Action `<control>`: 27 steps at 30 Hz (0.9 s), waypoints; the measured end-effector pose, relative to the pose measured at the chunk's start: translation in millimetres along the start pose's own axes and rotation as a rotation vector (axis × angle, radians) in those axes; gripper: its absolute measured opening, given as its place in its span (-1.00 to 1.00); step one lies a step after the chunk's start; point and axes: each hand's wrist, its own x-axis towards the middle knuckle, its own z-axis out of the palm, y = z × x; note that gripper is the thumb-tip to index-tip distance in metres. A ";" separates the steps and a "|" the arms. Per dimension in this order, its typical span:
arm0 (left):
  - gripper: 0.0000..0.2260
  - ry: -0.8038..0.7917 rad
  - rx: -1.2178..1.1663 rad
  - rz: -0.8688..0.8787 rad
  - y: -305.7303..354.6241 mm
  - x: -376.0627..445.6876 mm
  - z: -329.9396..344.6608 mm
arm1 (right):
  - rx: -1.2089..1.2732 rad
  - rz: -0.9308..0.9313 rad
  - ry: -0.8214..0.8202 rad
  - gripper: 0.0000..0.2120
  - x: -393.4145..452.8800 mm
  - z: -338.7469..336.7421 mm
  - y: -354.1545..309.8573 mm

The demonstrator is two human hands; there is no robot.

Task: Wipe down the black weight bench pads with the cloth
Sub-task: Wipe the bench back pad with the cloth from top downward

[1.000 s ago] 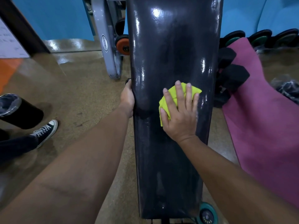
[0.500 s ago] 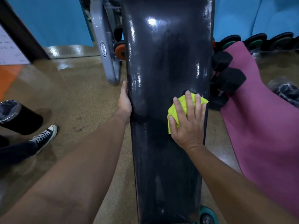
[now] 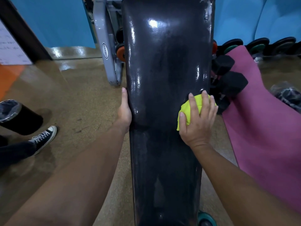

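Mid-wipe on the bench pad (image 3: 167, 98). My right hand (image 3: 197, 123) lies flat, fingers spread and pressing the yellow cloth (image 3: 187, 110) onto the pad at its right edge, about halfway along its length; the cloth is bunched under my palm, pressed rather than pinched. My left hand (image 3: 124, 111) lies along the left edge of the pad opposite, thumb straight up the edge; the other fingers are hidden behind the edge, so I can't tell whether they're wrapped under it. My read is that it's bracing the pad. Progress is hard to call: the whole surface is glossy with glare, so wiped and unwiped areas don't separate cleanly. There's a whitish smear or scuff at the far right corner, which could be residue or worn vinyl. The near section looks duller and faintly streaked. I'd guess roughly midway on this pad, with the far end, the near end and the side edges left. Only one pad is in view, so any other pads are unverified. Dumbbells (image 3: 228, 80) and a pink mat (image 3: 260, 128) sit on the floor to the right.
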 end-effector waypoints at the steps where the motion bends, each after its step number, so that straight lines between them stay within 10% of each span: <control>1: -0.12 0.018 0.002 0.003 -1.1 1.5 -1.2 | 0.007 0.021 0.013 -0.42 3.8 1.1 -3.9; 9: -0.30 -0.012 -0.024 -0.048 -3.9 -11.6 3.5 | 0.016 -0.169 -0.014 -0.44 -16.4 -0.8 6.6; 27: -0.47 0.077 -0.076 -0.116 -20.0 -18.6 2.1 | 0.041 0.108 0.076 -0.41 -9.9 8.8 -31.7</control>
